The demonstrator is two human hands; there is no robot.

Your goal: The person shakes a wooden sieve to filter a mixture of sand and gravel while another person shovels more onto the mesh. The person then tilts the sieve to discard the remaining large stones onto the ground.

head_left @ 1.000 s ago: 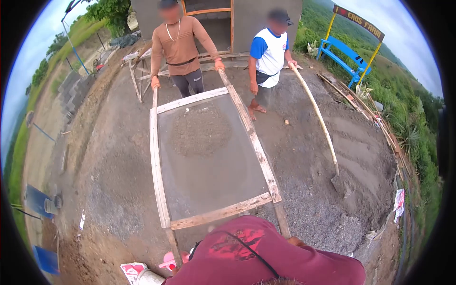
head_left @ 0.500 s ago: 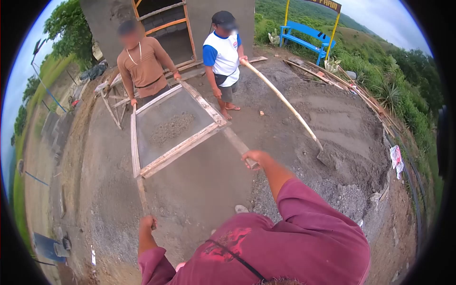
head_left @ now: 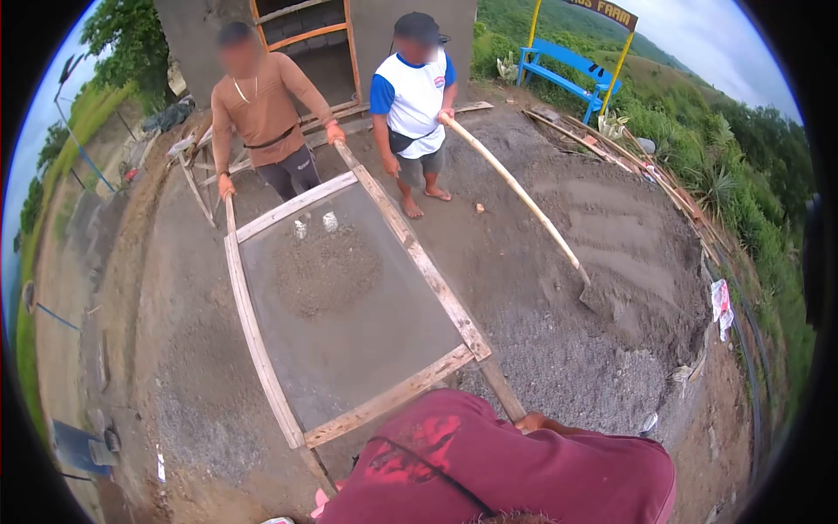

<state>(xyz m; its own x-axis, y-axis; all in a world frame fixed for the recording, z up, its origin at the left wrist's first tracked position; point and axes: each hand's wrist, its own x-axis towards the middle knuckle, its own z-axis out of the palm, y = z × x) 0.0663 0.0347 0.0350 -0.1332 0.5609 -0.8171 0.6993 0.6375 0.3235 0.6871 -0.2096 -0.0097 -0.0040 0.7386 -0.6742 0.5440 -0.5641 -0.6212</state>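
A large wooden-framed sand screen (head_left: 397, 227) with fine mesh stretches between me and a person in a brown top. Inside the frame shows a mound of sand (head_left: 327, 271). My right hand (head_left: 531, 423), partly covered by my maroon sleeve, is closed around the screen's right handle (head_left: 504, 390). The near left handle (head_left: 316, 470) runs down toward my body, where my left hand is hidden. At the far end, the person in brown (head_left: 275, 100) grips both far handles.
Another person (head_left: 415, 96) stands holding a long-handled shovel (head_left: 515, 196), its blade in the sand pile (head_left: 642, 236) on the right. Gravel (head_left: 585, 384) lies near my right side. A blue bench (head_left: 567, 70) stands far right, and a blue container (head_left: 78, 445) sits low left.
The sand screen has moved toward me, its near edge now close to my body. Both my arms have drawn back; my left hand has gone out of sight.
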